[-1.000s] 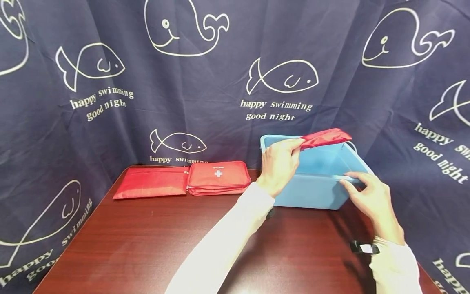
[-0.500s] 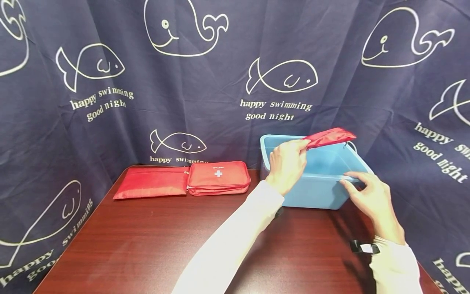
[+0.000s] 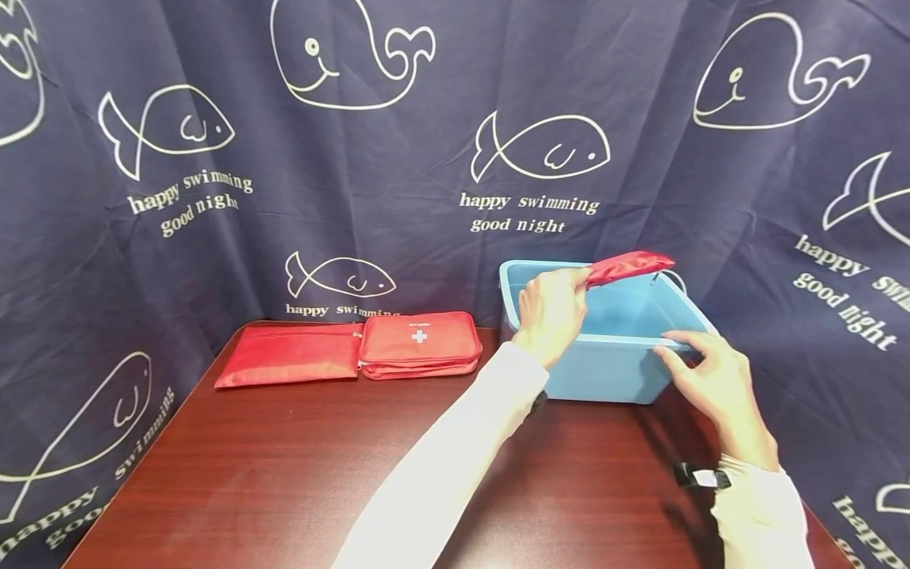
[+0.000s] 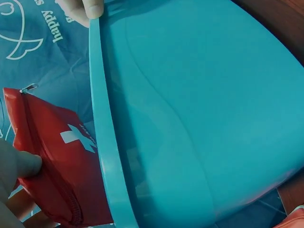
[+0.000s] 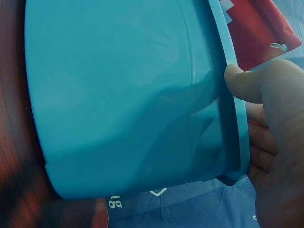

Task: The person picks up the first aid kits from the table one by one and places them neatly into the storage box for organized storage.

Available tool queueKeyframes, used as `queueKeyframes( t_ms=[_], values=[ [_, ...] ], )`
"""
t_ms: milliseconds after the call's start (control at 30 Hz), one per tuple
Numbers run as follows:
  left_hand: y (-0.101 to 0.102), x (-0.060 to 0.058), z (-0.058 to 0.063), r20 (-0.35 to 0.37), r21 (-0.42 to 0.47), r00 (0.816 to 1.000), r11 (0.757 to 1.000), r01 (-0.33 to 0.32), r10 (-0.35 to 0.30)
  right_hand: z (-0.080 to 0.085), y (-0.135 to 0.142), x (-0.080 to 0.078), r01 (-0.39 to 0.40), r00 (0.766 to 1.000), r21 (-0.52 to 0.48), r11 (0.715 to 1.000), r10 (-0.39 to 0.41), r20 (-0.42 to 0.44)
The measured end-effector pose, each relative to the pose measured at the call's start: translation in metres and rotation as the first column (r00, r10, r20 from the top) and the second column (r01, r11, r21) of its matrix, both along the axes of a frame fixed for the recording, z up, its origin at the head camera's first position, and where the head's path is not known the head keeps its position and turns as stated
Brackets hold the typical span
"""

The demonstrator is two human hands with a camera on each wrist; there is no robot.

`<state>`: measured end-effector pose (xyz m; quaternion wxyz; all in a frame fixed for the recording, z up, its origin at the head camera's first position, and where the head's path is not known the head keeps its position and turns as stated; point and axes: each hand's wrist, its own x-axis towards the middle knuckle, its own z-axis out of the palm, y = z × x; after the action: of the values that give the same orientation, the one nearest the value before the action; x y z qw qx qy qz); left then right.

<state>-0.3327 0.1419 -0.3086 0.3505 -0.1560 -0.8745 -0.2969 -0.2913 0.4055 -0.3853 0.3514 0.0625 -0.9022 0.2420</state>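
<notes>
A red zippered pouch with a white cross is pinched at one end by my left hand, thumb on one face and fingers behind. It hangs tilted over the opening of a blue plastic bin, its free end reaching right. My right hand grips the bin's near rim close to the right corner, thumb outside and fingers over the inside, as the right wrist view shows. The part of the bin's floor behind the near wall is hidden in the head view.
On the table, left of the bin, lie a flat red pouch and a red first aid pouch with a white cross, side by side. A dark blue curtain with fish and whale drawings hangs close behind the table.
My left hand shifts slightly right with the pouch over the bin, then eases back a little as the pouch's tilt flattens. The right hand keeps its grip on the rim.
</notes>
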Motion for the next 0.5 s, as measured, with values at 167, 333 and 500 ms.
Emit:
queueKeyframes(
  t_ms=[167, 333, 500],
  values=[
    [-0.0009, -0.0033, 0.0002, 0.022, -0.026, 1.000, 1.000, -0.005, 0.006, 0.0024, -0.0011, 0.0003, 0.009, 1.000, -0.003, 1.000, -0.009, 0.000],
    [-0.0028, -0.0077, -0.0029, 0.053, -0.026, 0.999, 1.000, -0.007, 0.008, 0.0024, -0.0007, -0.0007, 0.014, 1.000, 0.004, 1.000, -0.014, -0.003],
    [-0.0034, -0.0092, -0.0073, 0.081, -0.044, 0.996, 0.999, -0.017, 0.021, 0.0018, -0.0001, 0.0001, 0.013, 1.000, 0.006, 1.000, -0.013, 0.008]
  ],
)
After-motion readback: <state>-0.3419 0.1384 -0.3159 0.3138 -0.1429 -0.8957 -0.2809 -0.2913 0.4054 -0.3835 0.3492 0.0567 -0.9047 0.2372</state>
